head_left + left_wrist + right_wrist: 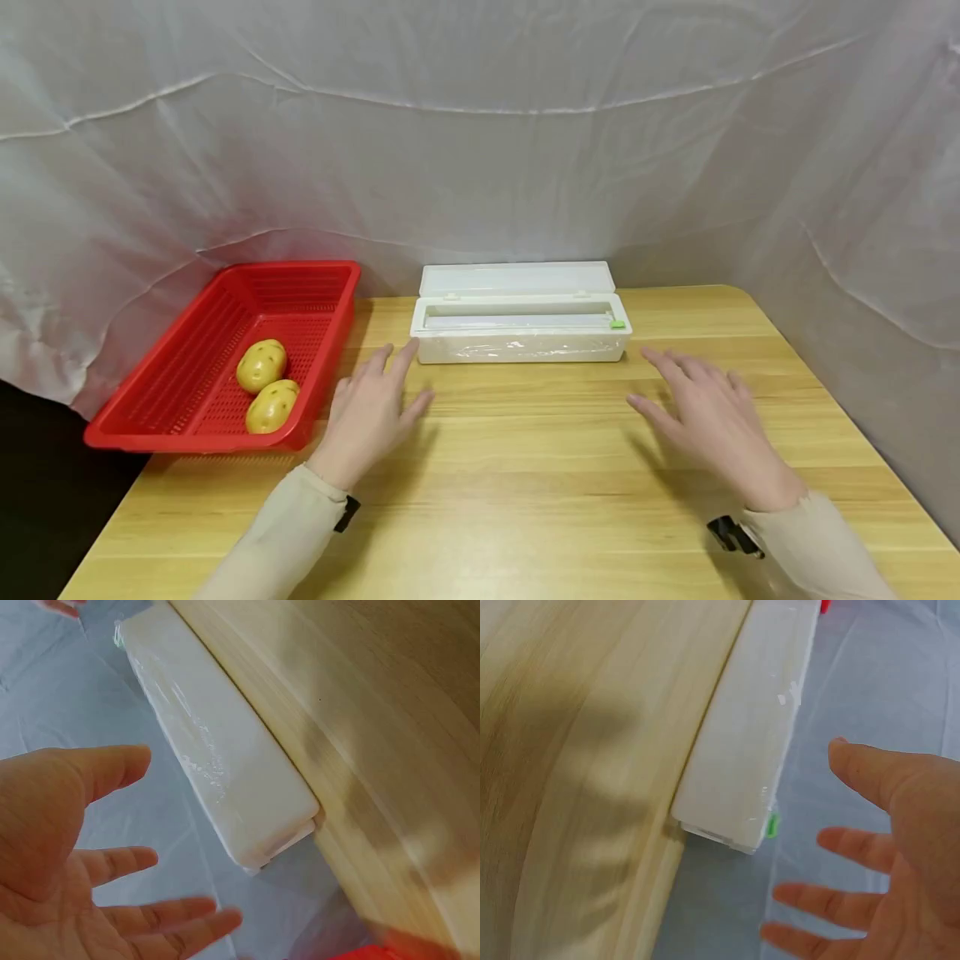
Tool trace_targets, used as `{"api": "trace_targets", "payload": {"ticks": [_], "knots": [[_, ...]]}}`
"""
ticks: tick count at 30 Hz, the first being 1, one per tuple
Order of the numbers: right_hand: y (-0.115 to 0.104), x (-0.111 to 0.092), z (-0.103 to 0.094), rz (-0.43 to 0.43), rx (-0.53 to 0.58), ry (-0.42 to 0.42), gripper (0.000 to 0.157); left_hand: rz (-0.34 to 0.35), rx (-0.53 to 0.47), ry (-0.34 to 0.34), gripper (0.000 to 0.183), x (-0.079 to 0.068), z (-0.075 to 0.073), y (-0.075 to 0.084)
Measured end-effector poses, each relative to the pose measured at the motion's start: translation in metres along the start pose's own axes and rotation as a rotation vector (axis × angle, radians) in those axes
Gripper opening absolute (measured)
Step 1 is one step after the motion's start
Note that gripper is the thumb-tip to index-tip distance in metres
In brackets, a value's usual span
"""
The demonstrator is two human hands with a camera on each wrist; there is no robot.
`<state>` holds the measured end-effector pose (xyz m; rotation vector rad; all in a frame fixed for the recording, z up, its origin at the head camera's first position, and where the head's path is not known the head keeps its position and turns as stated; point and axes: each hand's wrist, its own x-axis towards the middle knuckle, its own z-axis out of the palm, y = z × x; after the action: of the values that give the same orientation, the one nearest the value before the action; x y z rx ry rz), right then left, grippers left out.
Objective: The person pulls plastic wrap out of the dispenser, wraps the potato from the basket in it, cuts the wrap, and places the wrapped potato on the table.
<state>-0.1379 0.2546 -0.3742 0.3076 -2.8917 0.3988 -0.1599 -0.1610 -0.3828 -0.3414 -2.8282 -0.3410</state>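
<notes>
A long white cling film dispenser box (521, 348) stands at the back of the table, its lid (517, 279) tipped back. A roll lies inside it, clear film hangs over the front, and a small green slider (617, 324) sits at the right end. My left hand (367, 412) hovers in front of the box's left end, fingers spread, holding nothing. Off the right end, my right hand (705, 412) is held in the air with fingers apart, also without anything in it. Both wrist views show the box (225, 742) apart from the fingers.
To the left, a red plastic basket (187, 442) holds two yellow potatoes, one farther back (262, 367) and one nearer (272, 407). The wooden table (525, 500) ends against a grey cloth backdrop (480, 167) behind and at the right.
</notes>
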Motion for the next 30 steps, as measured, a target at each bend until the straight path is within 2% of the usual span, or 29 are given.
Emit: {"api": "trace_targets", "payload": {"ticks": [3, 5, 9, 14, 19, 24, 30], "knots": [[0.004, 0.008, 0.004, -0.041, 0.036, 0.011, 0.066, -0.001, -0.085, 0.002, 0.068, 0.008, 0.005, -0.003], [0.008, 0.013, 0.008, -0.050, 0.067, 0.007, 0.063, -0.029, -0.151, -0.016, 0.062, 0.013, 0.008, -0.006], [0.016, 0.022, 0.017, -0.014, 0.130, -0.023, 0.055, -0.098, -0.264, -0.037, 0.045, 0.022, 0.018, -0.012], [0.024, 0.033, 0.028, 0.018, 0.183, -0.018, 0.043, -0.159, -0.341, -0.033, 0.030, 0.031, 0.028, -0.019], [0.027, 0.044, 0.032, -0.004, 0.182, -0.008, 0.036, -0.198, -0.399, -0.049, 0.027, 0.039, 0.034, -0.023], [0.027, 0.055, 0.035, -0.036, 0.158, -0.007, 0.033, -0.240, -0.415, -0.080, 0.025, 0.047, 0.038, -0.022], [0.025, 0.064, 0.040, -0.070, 0.140, 0.024, 0.031, -0.290, -0.579, -0.160, 0.023, 0.056, 0.042, -0.023]]}}
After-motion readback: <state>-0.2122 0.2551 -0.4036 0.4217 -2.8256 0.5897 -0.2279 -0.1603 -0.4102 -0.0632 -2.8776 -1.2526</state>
